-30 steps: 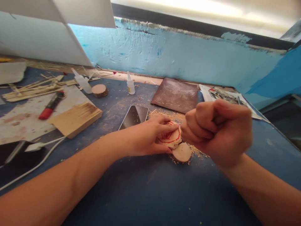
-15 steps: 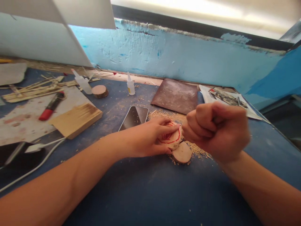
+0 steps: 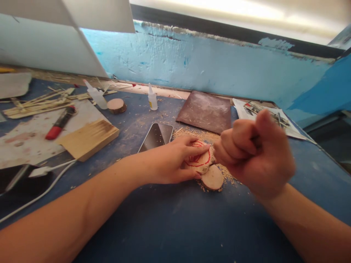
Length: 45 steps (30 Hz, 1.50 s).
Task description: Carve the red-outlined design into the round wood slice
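My left hand (image 3: 179, 157) grips a round wood slice (image 3: 201, 160) marked with red lines, thumb and fingers about its edge. Partly beneath that piece lies a second, plain wood slice (image 3: 212, 178) on the blue table. Just to the right, my right hand (image 3: 252, 155) is raised in a closed fist, slightly blurred. Whatever its fingers may hold is hidden. Wood shavings (image 3: 227, 173) lie scattered around both slices.
Behind my left wrist lies a phone (image 3: 157, 136). A wooden block (image 3: 89, 140), a red-and-black marker (image 3: 60, 122) and thin sticks (image 3: 41, 102) are on the left. Farther back are a small bottle (image 3: 152, 98), another wood slice (image 3: 116, 106) and a brown sheet (image 3: 206, 111).
My right fist has shifted slightly right, and its thumb now points higher. My left hand and the marked slice have stayed put.
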Tool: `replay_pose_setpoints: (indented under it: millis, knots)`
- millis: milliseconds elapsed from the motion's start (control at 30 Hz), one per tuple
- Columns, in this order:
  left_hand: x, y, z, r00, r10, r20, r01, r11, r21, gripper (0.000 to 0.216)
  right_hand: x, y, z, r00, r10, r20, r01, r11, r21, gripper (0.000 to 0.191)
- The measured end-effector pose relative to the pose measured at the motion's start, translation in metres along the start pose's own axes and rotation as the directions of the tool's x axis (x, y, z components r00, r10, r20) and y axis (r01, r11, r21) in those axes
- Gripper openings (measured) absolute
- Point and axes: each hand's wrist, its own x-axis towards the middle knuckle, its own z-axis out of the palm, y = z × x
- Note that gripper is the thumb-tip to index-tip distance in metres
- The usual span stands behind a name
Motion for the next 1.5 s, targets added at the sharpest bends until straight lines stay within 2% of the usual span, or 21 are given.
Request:
replay_pose_setpoints:
  millis: [100,167,267,400,533,667,800,933,1100,1267,1400,1500]
  knots:
    - [0.001,-0.001,0.001,1.0,-0.007,-0.015,0.007,1.0,0.003,0.042,-0.002,0.005,0.003,0.998,0.023,-0.05,-0.024,1.0,-0.016,0.074]
    - [0.001,-0.002,0.0,1.0,0.003,-0.011,-0.003,1.0,0.001,0.037,-0.002,0.016,0.006,0.994,-0.034,-0.102,0.038,0.999,0.032,0.074]
    - [0.001,-0.002,-0.001,1.0,0.013,0.008,-0.013,1.0,-0.002,0.03,0.0,0.03,0.01,0.99,-0.013,-0.138,0.015,1.0,0.016,0.071]
    - [0.001,-0.001,-0.001,1.0,0.0,-0.008,0.0,1.0,0.005,0.035,0.002,0.016,0.011,0.99,-0.017,-0.141,0.023,0.999,0.041,0.071]
    - [0.0,-0.002,-0.001,1.0,-0.014,0.008,0.014,1.0,0.018,0.041,0.0,0.002,0.008,0.997,-0.002,-0.08,0.003,1.0,0.015,0.074]
    - [0.001,-0.003,-0.001,1.0,-0.009,0.008,0.009,1.0,0.014,0.036,-0.003,0.019,0.011,0.987,-0.066,-0.144,0.067,0.998,0.004,0.074]
    - [0.001,-0.002,-0.001,1.0,0.017,0.006,-0.017,1.0,-0.013,0.023,-0.005,0.028,0.017,0.986,-0.04,-0.16,0.032,0.998,-0.054,0.068]
    - [0.001,-0.002,-0.001,1.0,-0.009,0.005,0.009,1.0,0.0,0.036,-0.005,0.021,0.019,0.975,-0.059,-0.216,0.059,0.998,-0.005,0.072]
    - [0.001,-0.004,0.0,1.0,0.012,0.011,-0.012,1.0,-0.006,0.025,-0.006,0.026,0.018,0.988,-0.023,-0.153,0.023,1.0,-0.002,0.071]
    - [0.002,-0.004,-0.001,1.0,0.013,0.012,-0.013,1.0,-0.007,0.024,-0.006,0.03,0.017,0.98,-0.027,-0.197,0.03,1.0,0.01,0.071]
    - [0.001,-0.005,0.0,0.999,0.032,0.0,-0.032,0.999,-0.013,0.018,-0.004,0.039,0.01,0.991,0.003,-0.132,0.0,1.0,0.023,0.066]
    - [-0.001,-0.004,0.0,1.0,0.015,-0.005,-0.016,0.999,-0.032,0.029,-0.003,0.041,0.003,0.997,0.04,-0.065,-0.037,0.998,0.042,0.063]
